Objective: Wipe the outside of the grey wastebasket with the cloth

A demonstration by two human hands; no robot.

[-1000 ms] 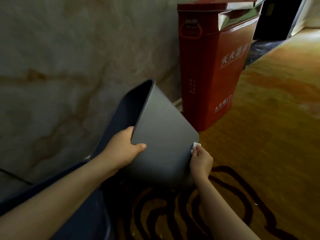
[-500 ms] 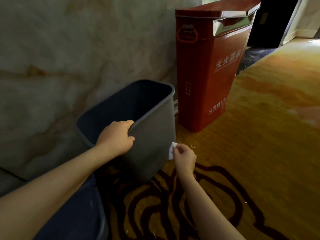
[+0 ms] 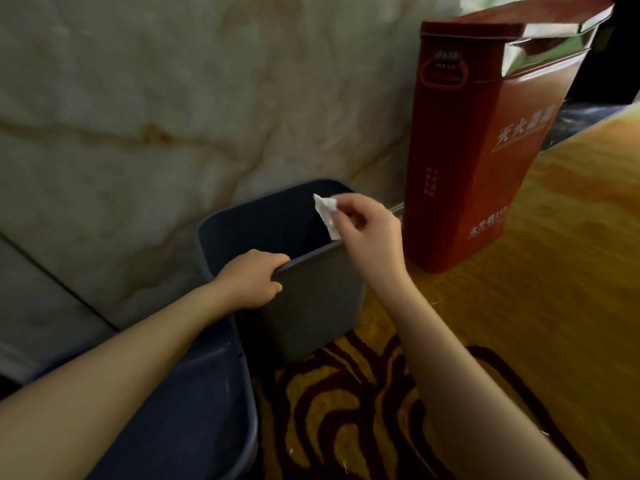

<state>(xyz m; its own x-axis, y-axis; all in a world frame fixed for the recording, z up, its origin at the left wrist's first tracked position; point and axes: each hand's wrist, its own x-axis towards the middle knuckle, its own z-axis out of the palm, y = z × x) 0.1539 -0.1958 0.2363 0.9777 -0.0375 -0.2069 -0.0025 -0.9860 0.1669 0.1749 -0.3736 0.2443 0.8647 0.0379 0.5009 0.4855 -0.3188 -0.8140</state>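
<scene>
The grey wastebasket (image 3: 318, 303) stands upright on the carpet against the marble wall, its dark inside showing. My left hand (image 3: 251, 280) grips its near rim, fingers hooked inside and thumb on the outer face. My right hand (image 3: 369, 233) hovers over the basket's right side, above the rim, pinching a small white cloth (image 3: 325, 214) between thumb and fingers. The cloth hangs over the opening and does not touch the outer wall.
A tall red metal box (image 3: 485, 140) with white lettering stands just right of the basket. A second dark blue bin (image 3: 194, 410) sits under my left forearm. The marble wall (image 3: 173, 98) runs behind; patterned yellow carpet (image 3: 519, 289) spreads to the right.
The basket went from tilted on its side to standing upright. My right hand rose with the cloth from the basket's lower right corner to above the rim.
</scene>
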